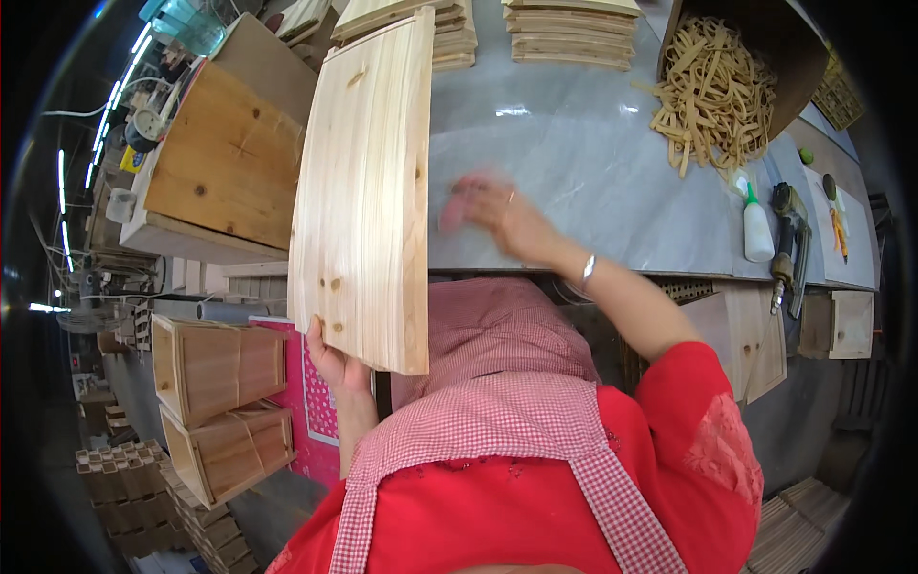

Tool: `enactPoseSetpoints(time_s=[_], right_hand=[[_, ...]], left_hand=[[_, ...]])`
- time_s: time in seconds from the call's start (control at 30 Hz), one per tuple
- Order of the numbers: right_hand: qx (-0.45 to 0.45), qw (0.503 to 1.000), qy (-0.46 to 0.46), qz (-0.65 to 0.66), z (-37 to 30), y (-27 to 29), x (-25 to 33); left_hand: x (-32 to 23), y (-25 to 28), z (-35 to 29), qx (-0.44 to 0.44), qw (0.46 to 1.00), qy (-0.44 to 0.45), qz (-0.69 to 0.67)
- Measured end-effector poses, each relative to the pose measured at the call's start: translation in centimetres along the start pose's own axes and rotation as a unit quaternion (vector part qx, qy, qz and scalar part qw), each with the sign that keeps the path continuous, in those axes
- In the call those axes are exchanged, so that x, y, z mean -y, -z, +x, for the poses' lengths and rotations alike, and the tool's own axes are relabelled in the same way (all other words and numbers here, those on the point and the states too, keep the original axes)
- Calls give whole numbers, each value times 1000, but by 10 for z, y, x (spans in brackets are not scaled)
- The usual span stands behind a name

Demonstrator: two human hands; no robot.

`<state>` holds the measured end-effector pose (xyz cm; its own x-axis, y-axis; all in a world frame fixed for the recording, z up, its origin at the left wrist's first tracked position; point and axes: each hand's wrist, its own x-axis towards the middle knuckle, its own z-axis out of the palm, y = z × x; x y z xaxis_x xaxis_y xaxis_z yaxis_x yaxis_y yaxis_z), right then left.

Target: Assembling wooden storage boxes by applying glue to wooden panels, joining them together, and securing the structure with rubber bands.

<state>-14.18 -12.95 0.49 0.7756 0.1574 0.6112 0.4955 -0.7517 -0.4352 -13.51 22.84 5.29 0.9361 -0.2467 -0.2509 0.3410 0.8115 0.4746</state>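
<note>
A long pale pine panel (359,191) with a few dark knots stands steeply tilted at the table's left side. My left hand (335,365) grips its near lower end, the thumb on its face and the other fingers mostly hidden behind. My right hand (502,218) is just right of the panel's long edge, above the grey table, and smeared by motion. Its fingers look curled round a small pinkish thing (455,207), too blurred to name. A gap shows between this hand and the panel.
Stacked wooden slats (571,33) lie at the table's far edge. A box of curled wood strips (712,91), a white glue bottle (756,228) and an air nailer (788,239) are to the right. Left are a large wooden box (215,158) and tapered wooden boxes (229,368).
</note>
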Motion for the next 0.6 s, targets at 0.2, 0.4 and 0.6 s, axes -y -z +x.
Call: enactPoseSetpoints(time_s=[0.2, 0.4, 0.6], right_hand=[[-42, 903, -237, -356, -15, 85, -199], [52, 940, -166, -293, -73, 94, -106], [98, 962, -180, -179, -116, 132, 6]], left_hand=[[-3, -2, -12, -22, 999, 0, 36], [14, 4, -12, -60, 996, 0, 59], [30, 9, 11, -65, 991, 51, 108]])
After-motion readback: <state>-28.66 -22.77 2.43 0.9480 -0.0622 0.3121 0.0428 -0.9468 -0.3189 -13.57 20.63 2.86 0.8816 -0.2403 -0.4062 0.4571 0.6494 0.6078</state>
